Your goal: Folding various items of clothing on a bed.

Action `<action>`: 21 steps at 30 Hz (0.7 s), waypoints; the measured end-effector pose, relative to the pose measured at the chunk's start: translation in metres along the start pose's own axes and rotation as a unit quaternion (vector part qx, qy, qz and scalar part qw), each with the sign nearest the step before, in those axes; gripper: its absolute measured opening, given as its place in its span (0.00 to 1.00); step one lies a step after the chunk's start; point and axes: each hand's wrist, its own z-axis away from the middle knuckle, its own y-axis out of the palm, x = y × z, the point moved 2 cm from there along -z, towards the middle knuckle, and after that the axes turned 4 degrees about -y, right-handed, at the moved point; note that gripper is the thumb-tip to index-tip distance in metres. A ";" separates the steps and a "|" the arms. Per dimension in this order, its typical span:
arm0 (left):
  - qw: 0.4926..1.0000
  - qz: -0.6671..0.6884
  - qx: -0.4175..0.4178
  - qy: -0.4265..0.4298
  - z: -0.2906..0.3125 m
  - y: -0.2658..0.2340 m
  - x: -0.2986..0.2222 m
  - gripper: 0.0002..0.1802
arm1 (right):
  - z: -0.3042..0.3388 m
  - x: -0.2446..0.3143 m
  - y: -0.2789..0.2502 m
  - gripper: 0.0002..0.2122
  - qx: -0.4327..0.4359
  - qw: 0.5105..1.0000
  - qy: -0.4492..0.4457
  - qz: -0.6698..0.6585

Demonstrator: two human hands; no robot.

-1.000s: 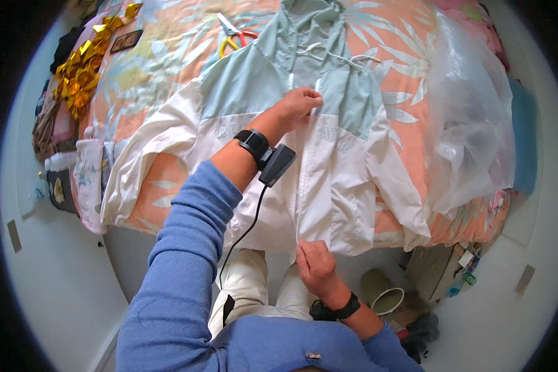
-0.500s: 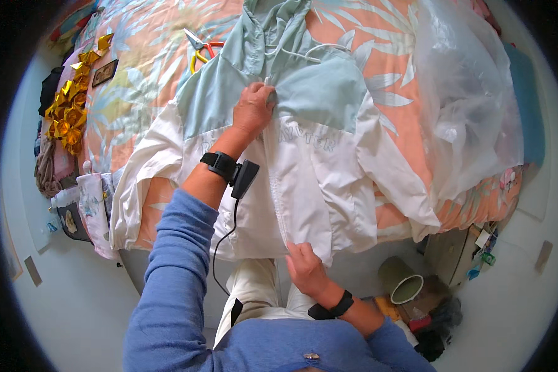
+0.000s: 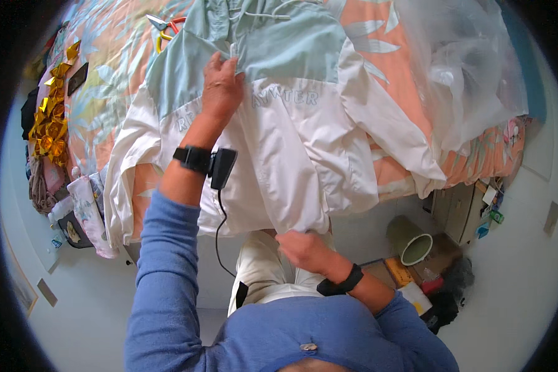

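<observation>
A hooded zip jacket (image 3: 279, 142), pale green above and white below, lies spread front up, its lower edge hanging over the bed's near side. My left hand (image 3: 223, 90) is closed on the front opening near the chest, just below a small white zip end (image 3: 233, 49). What exactly its fingertips pinch is partly hidden. Lower down, my right hand (image 3: 305, 251) is closed at the jacket's bottom hem, beside the front edge. Black straps circle both wrists; the left one carries a black device (image 3: 223, 168) with a cable.
Scissors (image 3: 161, 26) with red and yellow handles lie left of the hood on the patterned bedspread (image 3: 390, 99). A phone (image 3: 78, 79) and gold foil decorations (image 3: 51, 127) are farther left. Clear plastic (image 3: 471, 80) covers the right side. A bin (image 3: 409, 240) stands on the floor.
The whole view has shifted, so the bed and jacket sit higher in the picture. My left hand's fingers now point more upward. My right hand has turned into a tighter fist at the hem.
</observation>
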 end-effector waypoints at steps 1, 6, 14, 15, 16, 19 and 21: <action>1.000 -0.017 -0.014 -0.009 0.009 -0.007 -0.005 0.17 | 0.007 -0.005 -0.007 0.10 0.005 0.999 -0.037 0.039; 0.999 -0.029 0.039 0.006 0.093 -0.045 -0.027 0.21 | 0.041 -0.057 -0.102 0.09 -0.304 0.870 0.324 0.215; 0.990 -0.089 0.095 -0.045 0.137 -0.002 -0.036 0.29 | 0.013 -0.165 -0.216 0.16 -0.151 0.874 0.220 0.406; 0.988 -0.106 0.104 -0.050 0.138 0.003 -0.034 0.30 | 0.009 -0.175 -0.231 0.13 -0.150 0.879 0.208 0.401; 0.988 -0.109 0.101 -0.052 0.139 0.005 -0.032 0.30 | 0.005 -0.183 -0.244 0.11 -0.136 0.879 0.237 0.391; 0.988 -0.118 0.094 -0.039 0.141 0.007 -0.029 0.30 | 0.002 -0.185 -0.314 0.06 -0.236 0.869 0.278 0.333; 0.985 -0.130 0.102 -0.045 0.141 0.008 -0.028 0.29 | -0.004 -0.188 -0.352 0.07 -0.255 0.854 0.396 0.222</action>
